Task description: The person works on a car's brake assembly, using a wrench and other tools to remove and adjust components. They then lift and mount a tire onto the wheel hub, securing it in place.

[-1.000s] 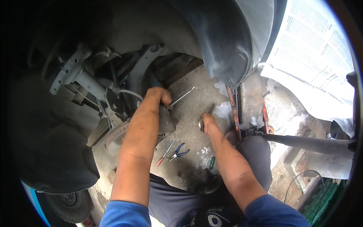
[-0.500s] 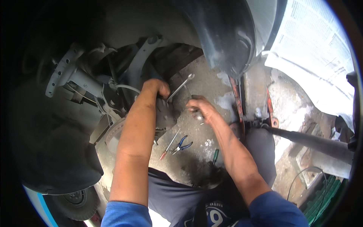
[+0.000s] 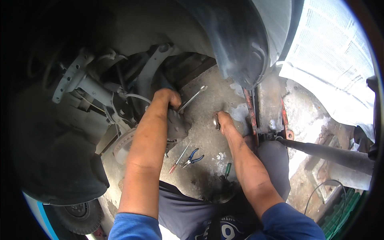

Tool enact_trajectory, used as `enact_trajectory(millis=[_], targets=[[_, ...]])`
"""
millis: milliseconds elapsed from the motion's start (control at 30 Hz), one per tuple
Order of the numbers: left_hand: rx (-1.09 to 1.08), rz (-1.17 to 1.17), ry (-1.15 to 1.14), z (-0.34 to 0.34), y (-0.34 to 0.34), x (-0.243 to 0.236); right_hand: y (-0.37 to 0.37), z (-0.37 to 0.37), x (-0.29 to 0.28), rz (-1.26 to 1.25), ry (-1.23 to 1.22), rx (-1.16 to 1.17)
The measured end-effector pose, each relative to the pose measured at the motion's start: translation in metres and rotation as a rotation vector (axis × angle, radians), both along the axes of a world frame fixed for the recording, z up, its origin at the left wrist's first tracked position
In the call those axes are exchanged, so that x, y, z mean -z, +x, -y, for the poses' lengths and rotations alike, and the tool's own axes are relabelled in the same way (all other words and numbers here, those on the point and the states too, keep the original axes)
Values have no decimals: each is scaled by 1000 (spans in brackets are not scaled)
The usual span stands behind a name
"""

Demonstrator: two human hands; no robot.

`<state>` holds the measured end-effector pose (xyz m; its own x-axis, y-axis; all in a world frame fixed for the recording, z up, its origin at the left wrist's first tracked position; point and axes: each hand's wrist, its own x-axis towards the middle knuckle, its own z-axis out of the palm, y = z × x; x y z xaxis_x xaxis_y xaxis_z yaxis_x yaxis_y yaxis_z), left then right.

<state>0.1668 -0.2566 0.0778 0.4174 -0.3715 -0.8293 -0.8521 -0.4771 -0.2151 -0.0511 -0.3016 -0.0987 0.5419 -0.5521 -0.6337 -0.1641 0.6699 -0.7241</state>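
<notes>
Silver wrench is angled out over the concrete floor right now, one end tucked by the left hand and the far end well clear of the brake caliper. That hand is bent over at the top of the caliper, but its fingers are mostly hidden, so I can't tell if they're pinching the wrench or just bracing. Right hand is off to the right, well apart from the wrench, fingers curled tight around a metal tool, mostly covered so no clue what type. Brake disc is partly behind the left forearm, with the strut up and left of it. On the floor between the arms: a red-handled screwdriver just beside blue-handled pliers, plus a green-handled tool nearer the right forearm.
</notes>
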Motion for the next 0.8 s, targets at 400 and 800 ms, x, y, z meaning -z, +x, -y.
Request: enact_trajectory(millis=[400, 800], targets=[[-27, -25, -37, 2, 0, -15, 16, -17, 23, -187, -826, 37], [-103, -111, 63, -28, 25, 12, 2, -60, -118, -72, -790, -513]])
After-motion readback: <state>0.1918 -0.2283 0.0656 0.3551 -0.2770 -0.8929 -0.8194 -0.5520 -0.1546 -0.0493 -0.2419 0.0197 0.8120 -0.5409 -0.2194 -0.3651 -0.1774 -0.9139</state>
